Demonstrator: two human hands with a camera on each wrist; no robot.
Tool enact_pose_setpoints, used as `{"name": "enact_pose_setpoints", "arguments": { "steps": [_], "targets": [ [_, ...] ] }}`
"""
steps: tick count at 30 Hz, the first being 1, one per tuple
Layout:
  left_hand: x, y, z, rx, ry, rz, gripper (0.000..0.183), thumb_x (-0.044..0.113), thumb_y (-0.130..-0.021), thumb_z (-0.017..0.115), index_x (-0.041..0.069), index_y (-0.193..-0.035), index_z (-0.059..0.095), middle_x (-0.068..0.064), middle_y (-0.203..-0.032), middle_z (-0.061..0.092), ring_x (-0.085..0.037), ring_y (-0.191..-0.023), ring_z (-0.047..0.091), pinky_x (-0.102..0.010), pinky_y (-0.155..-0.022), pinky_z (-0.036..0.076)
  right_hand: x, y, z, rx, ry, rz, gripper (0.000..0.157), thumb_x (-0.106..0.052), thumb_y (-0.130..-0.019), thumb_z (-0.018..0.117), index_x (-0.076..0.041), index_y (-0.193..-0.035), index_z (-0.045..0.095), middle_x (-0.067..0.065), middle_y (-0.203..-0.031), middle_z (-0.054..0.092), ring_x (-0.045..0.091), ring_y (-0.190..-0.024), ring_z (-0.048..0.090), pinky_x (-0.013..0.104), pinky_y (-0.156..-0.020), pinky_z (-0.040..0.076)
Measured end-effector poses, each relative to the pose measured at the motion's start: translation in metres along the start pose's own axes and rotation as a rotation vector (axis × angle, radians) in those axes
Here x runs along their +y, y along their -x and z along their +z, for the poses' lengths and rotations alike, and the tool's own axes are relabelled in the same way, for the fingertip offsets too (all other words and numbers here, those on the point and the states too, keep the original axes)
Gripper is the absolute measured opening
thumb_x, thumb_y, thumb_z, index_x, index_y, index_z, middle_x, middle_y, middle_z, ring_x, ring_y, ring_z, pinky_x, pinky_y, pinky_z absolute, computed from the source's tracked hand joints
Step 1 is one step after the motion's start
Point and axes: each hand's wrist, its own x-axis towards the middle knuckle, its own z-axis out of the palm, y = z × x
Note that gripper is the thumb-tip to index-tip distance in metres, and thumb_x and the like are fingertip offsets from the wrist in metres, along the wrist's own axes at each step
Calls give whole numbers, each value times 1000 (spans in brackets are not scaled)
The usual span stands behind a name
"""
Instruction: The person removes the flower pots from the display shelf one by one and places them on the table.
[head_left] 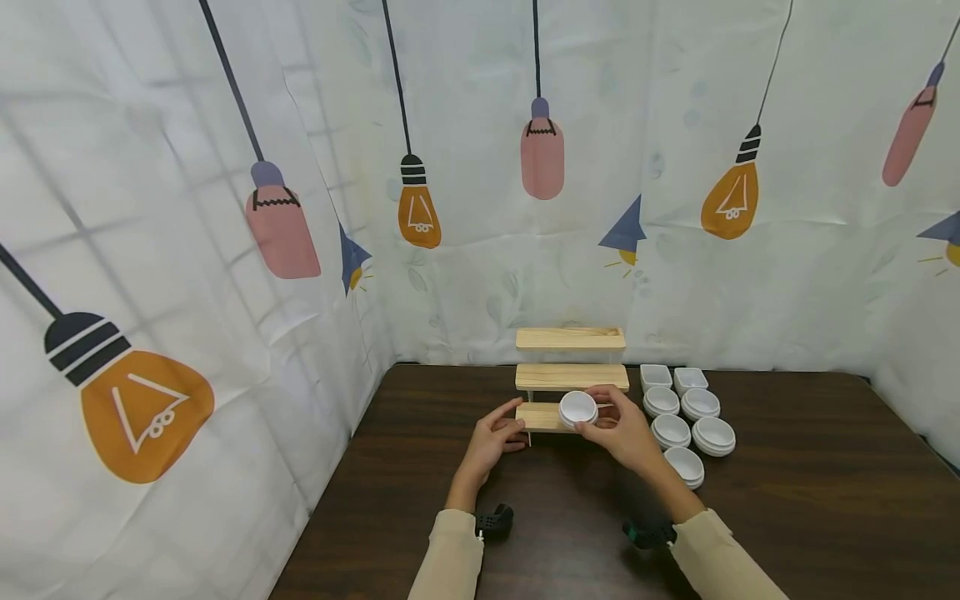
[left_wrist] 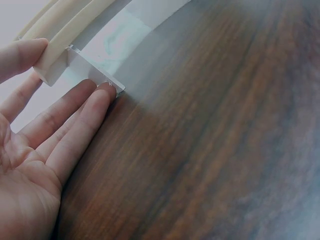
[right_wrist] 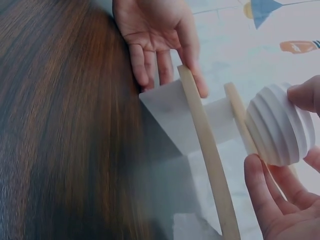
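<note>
A three-tier stand with pale wooden shelves (head_left: 542, 416) and clear or whitish supports (left_wrist: 100, 70) stands at the table's back. At the lowest shelf's left end, my left hand (head_left: 489, 442) grips the board's edge. Some of its fingers (left_wrist: 75, 120) touch the support under the board. Over the right part of that shelf, my right hand (head_left: 621, 429) holds a stack of small white round bowls (right_wrist: 280, 125), thumb and fingers on its sides. In the head view the top bowl (head_left: 578, 407) faces up. Whether the stack's bottom touches the shelf, I cannot tell.
To the stand's right are several stacks of white round bowls (head_left: 713, 436) and two square white dishes (head_left: 690, 380). They sit on the dark wooden table (head_left: 810, 483). A white curtain (head_left: 480, 292) printed with lamps hangs behind and on the left.
</note>
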Motion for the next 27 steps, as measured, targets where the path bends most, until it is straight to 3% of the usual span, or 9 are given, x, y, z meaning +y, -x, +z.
{"name": "enact_pose_setpoints", "arguments": {
  "steps": [7, 14, 22, 27],
  "targets": [
    [-1, 0, -1, -7, -5, 6, 56, 29, -101, 66, 16, -153, 50, -14, -118, 72, -32, -100, 73, -41, -88, 63, 15, 2, -10, -18, -59, -13, 55, -8, -83, 85, -3, -131, 57, 22, -123, 60, 21, -99, 66, 18, -80, 57],
    [0, 0, 0, -5, -11, 9, 56, 29, -101, 66, 16, -153, 50, -15, -120, 72, -34, -101, 73, -41, -88, 63, 16, 6, -20, -33, -61, -7, 55, -10, -84, 84, -3, -130, 55, 22, -124, 57, 17, -98, 65, 20, -79, 57],
    [1, 0, 0, 3, -10, 1, 56, 29, -101, 66, 16, -153, 50, -13, -118, 72, -31, -100, 73, -42, -88, 63, 17, 10, -31, -55, -61, 4, 55, -11, -86, 83, -5, -132, 54, 24, -126, 58, 23, -93, 65, 29, -67, 60],
    [2, 2, 1, -2, -1, 8, 54, 28, -102, 65, 16, -153, 50, -14, -118, 71, -32, -101, 73, -42, -89, 63, 17, 13, -38, -41, -46, -16, 52, -10, -86, 82, -5, -131, 55, 21, -124, 60, 19, -96, 65, 25, -75, 57]
  ]
}}
